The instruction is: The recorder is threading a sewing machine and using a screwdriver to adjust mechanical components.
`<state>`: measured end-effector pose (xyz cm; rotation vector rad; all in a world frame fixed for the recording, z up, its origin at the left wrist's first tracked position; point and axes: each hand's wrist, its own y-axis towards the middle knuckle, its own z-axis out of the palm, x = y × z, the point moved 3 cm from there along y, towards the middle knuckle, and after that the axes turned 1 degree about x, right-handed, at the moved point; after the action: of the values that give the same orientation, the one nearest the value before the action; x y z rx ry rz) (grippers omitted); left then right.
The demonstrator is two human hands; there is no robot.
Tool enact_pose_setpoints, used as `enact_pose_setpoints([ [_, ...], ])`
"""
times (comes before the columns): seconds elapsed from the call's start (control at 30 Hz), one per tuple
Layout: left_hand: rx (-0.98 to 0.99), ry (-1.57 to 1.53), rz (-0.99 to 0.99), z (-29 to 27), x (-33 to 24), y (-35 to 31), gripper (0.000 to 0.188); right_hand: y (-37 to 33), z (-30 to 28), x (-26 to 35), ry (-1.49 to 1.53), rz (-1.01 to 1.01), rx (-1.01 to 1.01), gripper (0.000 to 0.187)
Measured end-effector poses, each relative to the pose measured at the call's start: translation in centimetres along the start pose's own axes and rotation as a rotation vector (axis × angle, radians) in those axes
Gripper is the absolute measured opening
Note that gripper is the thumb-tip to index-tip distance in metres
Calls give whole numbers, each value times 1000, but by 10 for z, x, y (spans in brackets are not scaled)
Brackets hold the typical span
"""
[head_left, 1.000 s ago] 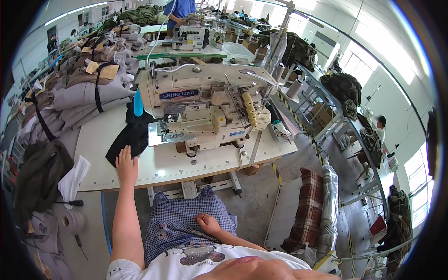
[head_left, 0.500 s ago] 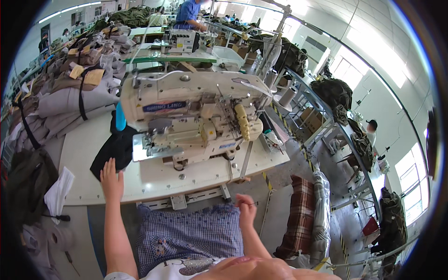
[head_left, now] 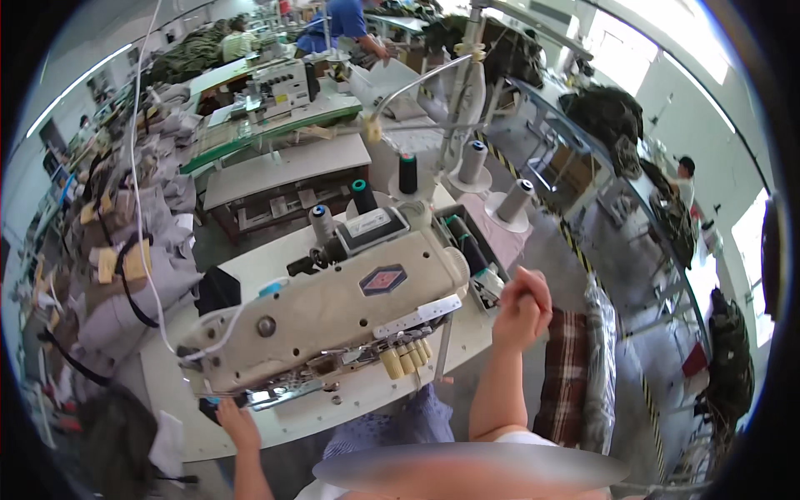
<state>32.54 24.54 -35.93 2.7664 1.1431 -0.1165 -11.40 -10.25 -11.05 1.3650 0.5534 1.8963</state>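
A beige industrial sewing machine (head_left: 321,312) stands on a white table (head_left: 158,387) in front of me. At its left end, my left hand (head_left: 239,425) rests with fingers stretched out on a piece of black fabric (head_left: 215,407), mostly hidden under the machine head. My right hand (head_left: 522,310) is raised off the machine's right end, fingers curled in; whatever they may hold is hidden. Nearest to it is a dark tray (head_left: 498,268) with dark thread spools and small items. More black fabric (head_left: 218,290) lies behind the machine.
Thread cones, such as a black one (head_left: 407,175) and a grey one (head_left: 517,202), stand behind the machine. Grey garment bundles (head_left: 171,287) are heaped on the left. A plaid roll (head_left: 565,367) stands at right. Co-workers are farther back, one in a blue shirt (head_left: 346,21).
My right hand has risen from above my lap to beside the tray. The left hand has moved to the machine's left end. My view has shifted to show the machine from above.
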Motion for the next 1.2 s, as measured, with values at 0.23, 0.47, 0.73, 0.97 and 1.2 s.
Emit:
enact_pose_setpoints([
  [0.23, 144, -25, 26, -31, -22, -21, 58, 37, 10, 14, -191, 511, 90, 27],
  [0.47, 809, -434, 447, 55, -53, -101, 45, 99, -38, 2, -154, 507, -148, 31],
  [0.73, 1384, -1101, -137, -40, -321, -95, 42, 257, -106, -108, 79, 655, -130, 28],
  [0.97, 1226, -1575, 128, -160, -554, -24, 32, 307, -37, -205, 130, 939, 492, 31],
  [1.2, 417, -1848, -273, -160, -650, 86, 23, 293, 21, -239, 141, 861, 1023, 26],
])
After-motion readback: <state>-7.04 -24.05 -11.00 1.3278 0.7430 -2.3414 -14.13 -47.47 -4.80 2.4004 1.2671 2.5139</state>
